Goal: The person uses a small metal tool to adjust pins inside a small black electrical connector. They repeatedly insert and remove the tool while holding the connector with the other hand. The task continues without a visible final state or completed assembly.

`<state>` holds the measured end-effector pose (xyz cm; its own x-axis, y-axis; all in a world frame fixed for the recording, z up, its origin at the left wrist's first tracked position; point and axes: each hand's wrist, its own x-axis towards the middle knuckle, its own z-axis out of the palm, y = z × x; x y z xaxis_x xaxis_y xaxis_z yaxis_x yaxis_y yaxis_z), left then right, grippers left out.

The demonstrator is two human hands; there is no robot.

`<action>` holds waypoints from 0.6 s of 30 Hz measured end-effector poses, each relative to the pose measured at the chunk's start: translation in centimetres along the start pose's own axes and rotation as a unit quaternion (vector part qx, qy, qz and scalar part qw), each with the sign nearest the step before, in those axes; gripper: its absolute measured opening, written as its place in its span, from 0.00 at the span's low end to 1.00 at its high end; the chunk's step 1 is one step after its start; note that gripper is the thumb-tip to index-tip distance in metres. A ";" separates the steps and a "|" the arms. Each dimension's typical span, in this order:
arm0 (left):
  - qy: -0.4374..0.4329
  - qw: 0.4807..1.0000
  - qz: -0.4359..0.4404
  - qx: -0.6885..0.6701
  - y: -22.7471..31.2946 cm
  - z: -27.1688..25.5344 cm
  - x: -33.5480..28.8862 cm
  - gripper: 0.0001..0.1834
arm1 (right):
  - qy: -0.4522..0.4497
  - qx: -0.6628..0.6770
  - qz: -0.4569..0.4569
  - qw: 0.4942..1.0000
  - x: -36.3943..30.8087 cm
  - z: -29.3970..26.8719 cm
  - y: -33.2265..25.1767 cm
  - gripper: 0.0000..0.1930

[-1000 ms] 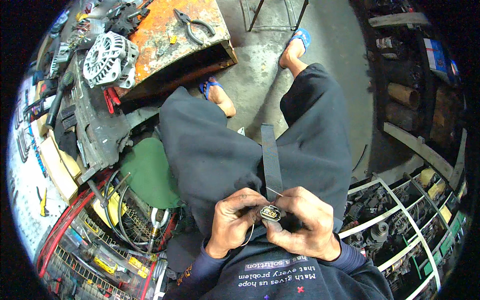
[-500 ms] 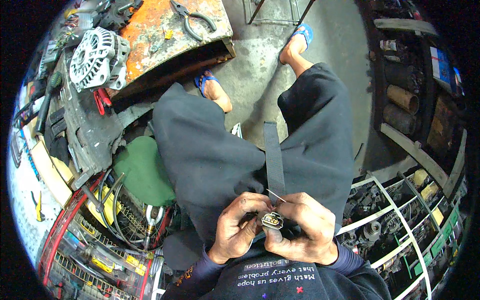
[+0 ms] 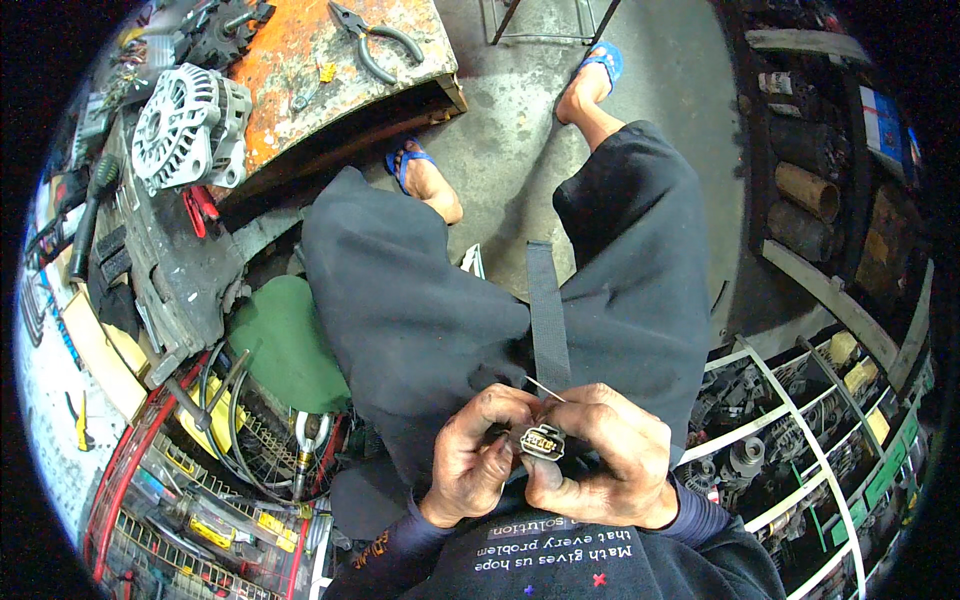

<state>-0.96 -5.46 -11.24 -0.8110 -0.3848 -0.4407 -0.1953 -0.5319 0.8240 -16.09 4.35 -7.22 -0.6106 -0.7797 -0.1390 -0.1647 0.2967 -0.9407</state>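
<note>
Over my lap, both hands meet around a small electrical connector (image 3: 542, 442) with a dark oval housing and brass-coloured contacts facing up. My left hand (image 3: 472, 455) is closed, its thumb and fingers pinching the connector's left side. On the other side my right hand (image 3: 608, 458) is curled, thumb against the lower right of the housing. A thin, pale needle-like rod (image 3: 545, 389) sticks out up and left from the right hand's fingers; its other end is hidden. A black strap (image 3: 547, 310) hangs between my legs just beyond the hands.
A rusty orange bench (image 3: 290, 75) at far left bears pliers (image 3: 376, 42). An alternator (image 3: 188, 128) stands beside it, with red-handled pliers (image 3: 200, 210) below. Nearby lie a green cushion (image 3: 290, 345) and a red-framed wire rack (image 3: 130, 465). On the right stands a white-framed parts rack (image 3: 800, 430).
The hands stay almost in place; the connector has tilted slightly between the fingers. The thin rod has shifted a little to the left. The whole view has moved slightly.
</note>
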 end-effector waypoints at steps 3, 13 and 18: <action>-0.003 1.000 -0.017 -0.005 0.1 0.0 -0.2 0.22 | -0.002 -0.003 -0.007 1.000 -0.1 -0.2 0.1 0.17; 0.013 0.999 -0.038 0.026 0.8 -0.3 -0.7 0.10 | -0.030 0.008 0.004 1.000 -0.2 -0.4 -0.1 0.18; 0.031 0.999 -0.012 0.040 0.7 0.1 -0.5 0.04 | -0.023 -0.001 -0.005 1.000 -0.1 -0.5 -0.4 0.19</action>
<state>-0.71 -5.55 -10.39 -0.7702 -0.4196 -0.4803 -0.2600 -0.4812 0.8372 -16.35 4.54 -6.71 -0.5728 -0.8071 -0.1432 -0.1717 0.2890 -0.9418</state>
